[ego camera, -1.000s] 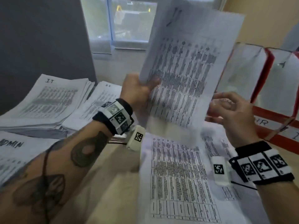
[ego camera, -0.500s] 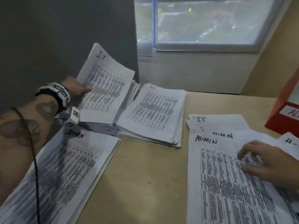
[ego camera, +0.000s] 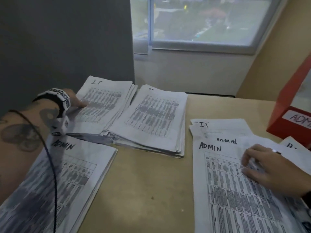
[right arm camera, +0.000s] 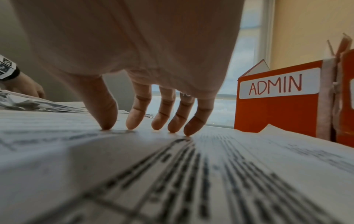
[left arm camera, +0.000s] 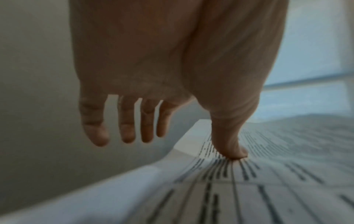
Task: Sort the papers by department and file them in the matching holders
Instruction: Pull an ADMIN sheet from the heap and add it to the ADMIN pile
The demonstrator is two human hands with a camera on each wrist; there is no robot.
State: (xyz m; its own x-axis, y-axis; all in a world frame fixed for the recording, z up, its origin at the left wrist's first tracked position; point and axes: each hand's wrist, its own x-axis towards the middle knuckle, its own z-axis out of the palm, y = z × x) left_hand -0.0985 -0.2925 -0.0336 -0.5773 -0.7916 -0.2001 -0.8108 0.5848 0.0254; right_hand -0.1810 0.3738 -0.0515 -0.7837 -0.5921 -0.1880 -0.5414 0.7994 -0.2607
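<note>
Three sorted stacks lie on the tan table [ego camera: 143, 190]: an IT stack [ego camera: 104, 105] at the back left, a second stack [ego camera: 154, 118] beside it, and an ADMIN stack [ego camera: 75, 169] at the front left. My left hand [ego camera: 79, 102] rests on the IT stack's left edge. In the left wrist view its thumb [left arm camera: 233, 148] presses the top sheet [left arm camera: 268, 181] and its fingers hang straight past the edge. My right hand [ego camera: 252, 167] rests its fingertips [right arm camera: 107, 121] on an ADMIN sheet [ego camera: 227, 190] topping the loose pile on the right.
A red holder labelled ADMIN [ego camera: 286, 118] stands at the right edge, also in the right wrist view [right arm camera: 277, 109], with another red holder [right arm camera: 346, 98] beside it. A dark panel [ego camera: 58, 47] closes the left side and a window wall [ego camera: 193, 73] the back. Bare tabletop lies between the stacks.
The left hand carried the raised IT sheet to the back left and laid it flat on the IT stack, and its fingers let go of it. The right hand dropped onto the loose pile.
</note>
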